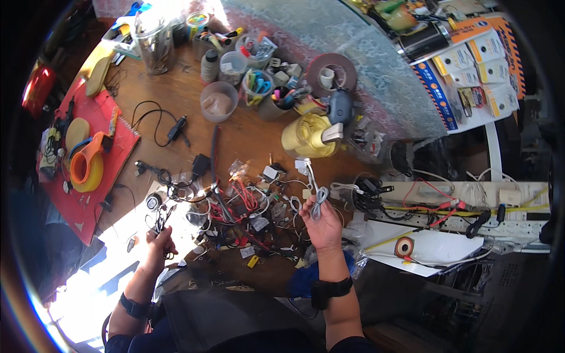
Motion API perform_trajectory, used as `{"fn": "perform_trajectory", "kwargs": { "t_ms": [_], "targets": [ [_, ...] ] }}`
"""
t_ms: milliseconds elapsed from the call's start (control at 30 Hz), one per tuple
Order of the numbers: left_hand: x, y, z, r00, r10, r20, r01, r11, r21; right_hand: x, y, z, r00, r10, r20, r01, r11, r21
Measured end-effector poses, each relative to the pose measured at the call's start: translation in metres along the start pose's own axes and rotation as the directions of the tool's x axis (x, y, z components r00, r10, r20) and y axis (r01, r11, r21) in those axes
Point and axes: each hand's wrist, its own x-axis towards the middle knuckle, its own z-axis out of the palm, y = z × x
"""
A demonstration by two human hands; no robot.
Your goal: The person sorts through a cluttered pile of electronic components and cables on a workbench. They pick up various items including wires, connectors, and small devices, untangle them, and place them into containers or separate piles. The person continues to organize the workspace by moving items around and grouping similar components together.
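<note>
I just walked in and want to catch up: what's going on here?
A person at a wooden table is handling cables. The right hand holds up a coiled grey cable, while the left hand grips a bundle of thin dark cables. Between the hands lies a jumbled pile of cables and small parts. A red board lies at the left, with an orange tape dispenser on it.
</note>
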Motion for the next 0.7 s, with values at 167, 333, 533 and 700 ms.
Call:
{"fn": "perform_trajectory", "kwargs": {
  "t_ms": [167, 333, 533, 700],
  "targets": [
    [-0.003, -0.002, -0.001, 1.0, -0.009, -0.025, 0.01, 0.999, 0.048, -0.013, -0.069, -0.06, 0.814, -0.546, -0.2, 0.388, 0.766, -0.513],
    [-0.001, -0.003, 0.007, 0.999, 0.007, 0.035, -0.009, 0.997, 0.072, 0.005, -0.104, -0.099, 0.735, -0.572, -0.363, 0.276, 0.742, -0.611],
    [-0.001, 0.0, 0.013, 0.999, 0.029, 0.039, -0.035, 0.99, 0.138, 0.037, -0.107, -0.115, 0.71, -0.632, -0.309, 0.318, 0.68, -0.661],
    [0.002, 0.001, 0.015, 0.999, 0.012, 0.04, -0.018, 0.989, 0.146, 0.068, -0.092, -0.128, 0.737, -0.624, -0.26, 0.12, 0.5, -0.858]
  ]
}}
